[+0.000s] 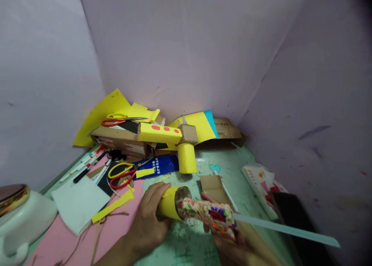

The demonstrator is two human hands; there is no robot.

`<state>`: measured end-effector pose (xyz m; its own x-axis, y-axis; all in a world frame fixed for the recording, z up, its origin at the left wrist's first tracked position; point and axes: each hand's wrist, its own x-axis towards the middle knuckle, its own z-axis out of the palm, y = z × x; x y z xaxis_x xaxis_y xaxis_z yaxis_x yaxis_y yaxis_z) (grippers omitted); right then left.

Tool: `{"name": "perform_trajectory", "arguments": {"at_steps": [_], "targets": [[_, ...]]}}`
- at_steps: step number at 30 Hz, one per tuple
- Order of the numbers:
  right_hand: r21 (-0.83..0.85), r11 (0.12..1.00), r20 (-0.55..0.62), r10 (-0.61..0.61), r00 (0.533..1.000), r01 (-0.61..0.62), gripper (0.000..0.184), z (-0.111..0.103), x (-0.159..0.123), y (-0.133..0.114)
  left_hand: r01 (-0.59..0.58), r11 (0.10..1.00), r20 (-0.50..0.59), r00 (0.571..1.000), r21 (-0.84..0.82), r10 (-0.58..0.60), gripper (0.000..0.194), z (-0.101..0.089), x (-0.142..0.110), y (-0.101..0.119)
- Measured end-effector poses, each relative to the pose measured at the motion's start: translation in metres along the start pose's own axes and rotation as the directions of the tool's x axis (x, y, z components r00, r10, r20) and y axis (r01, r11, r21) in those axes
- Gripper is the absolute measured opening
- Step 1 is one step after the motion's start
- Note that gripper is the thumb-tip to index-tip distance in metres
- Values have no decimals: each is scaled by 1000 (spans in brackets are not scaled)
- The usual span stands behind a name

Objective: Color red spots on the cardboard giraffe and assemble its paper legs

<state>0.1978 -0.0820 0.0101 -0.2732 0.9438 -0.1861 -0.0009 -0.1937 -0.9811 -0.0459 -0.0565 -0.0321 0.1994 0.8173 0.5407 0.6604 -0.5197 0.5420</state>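
My left hand (148, 219) is wrapped round a yellow paper-covered tube (167, 207) lying on the green mat (192, 240). My right hand (229, 244) grips a glue gun with a floral-patterned body (207, 213), its nozzle against the tube's open end. A pale glue stick (285, 230) sticks out of the gun's back to the right. A small brown cardboard piece (213, 188) lies just behind the gun.
A yellow model with red dots (162, 133) and a yellow cylinder (186, 157) stands at the back among cardboard boxes (119, 140). Two pairs of scissors (124, 175) (116, 120), markers (87, 167), pink paper (66, 239), white paper (78, 202) lie left. A white pot (20, 219) sits far left.
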Motion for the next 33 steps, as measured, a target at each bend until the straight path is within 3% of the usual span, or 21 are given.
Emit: {"name": "perform_trajectory", "arguments": {"at_steps": [4, 15, 22, 28, 30, 33], "targets": [[31, 998, 34, 55, 998, -56, 38, -2, 0, 6, -3, 1000, 13, 1000, -2, 3, 62, -1, -1, 1], [-37, 998, 118, 48, 992, -44, 48, -7, 0, 3, -16, 1000, -7, 1000, -10, 16, 63, 2, -1, -1], [39, 999, 50, 27, 998, -29, 44, 6, -2, -5, -5, 1000, 9, 1000, -16, 5, 64, 3, -1, -2], [18, 1000, -73, -19, 997, 20, 38, 1, -4, 12, -27, 999, 32, 999, -21, 27, 69, 2, -5, -2], [8, 1000, -83, -28, 996, 28, 45, -2, 4, 23, -30, 999, 33, 999, -24, 31, 68, 2, -5, -1], [46, 999, -76, -12, 997, 15, 73, -3, 22, 40, -36, 999, 37, 999, -27, 37, 67, 2, -4, -1]]}}
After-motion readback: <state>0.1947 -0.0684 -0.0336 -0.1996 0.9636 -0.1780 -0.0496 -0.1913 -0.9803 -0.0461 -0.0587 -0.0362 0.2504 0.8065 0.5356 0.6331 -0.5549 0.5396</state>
